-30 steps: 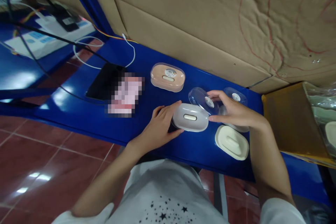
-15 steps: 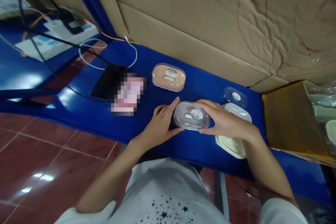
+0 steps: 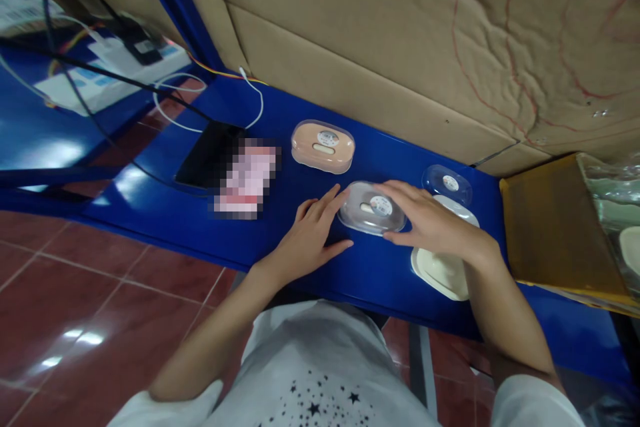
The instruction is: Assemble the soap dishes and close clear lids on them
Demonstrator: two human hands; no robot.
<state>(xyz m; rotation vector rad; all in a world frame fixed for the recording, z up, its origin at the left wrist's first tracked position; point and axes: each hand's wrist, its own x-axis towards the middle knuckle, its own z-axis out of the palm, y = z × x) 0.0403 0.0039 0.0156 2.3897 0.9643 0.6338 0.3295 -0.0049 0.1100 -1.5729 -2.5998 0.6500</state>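
Observation:
A grey oval soap box (image 3: 357,212) with a clear, labelled lid (image 3: 356,195) on it lies on the blue table in front of me. My right hand (image 3: 423,220) grips its right end, thumb at the near side and fingers over the far side. At its left end, my left hand (image 3: 310,237) is open, thumb and fingers spread; its fingertips are close to the box's edge, and I cannot tell whether they touch. Under my right wrist shows a cream oval piece (image 3: 437,273), partly hidden. Beyond that wrist lies a white oval dish (image 3: 457,208), also partly covered.
A peach soap box (image 3: 320,155) with a clear lid stands toward the back. Another clear lid (image 3: 447,181) lies by the cardboard wall (image 3: 350,33). At right is a cardboard box (image 3: 550,227) of wrapped pieces; at left, a black object (image 3: 207,153) and cables.
My right hand has brought the clear lid leftward onto the grey soap box. The covered box has since shifted slightly away from me and right, out of my left hand's hold.

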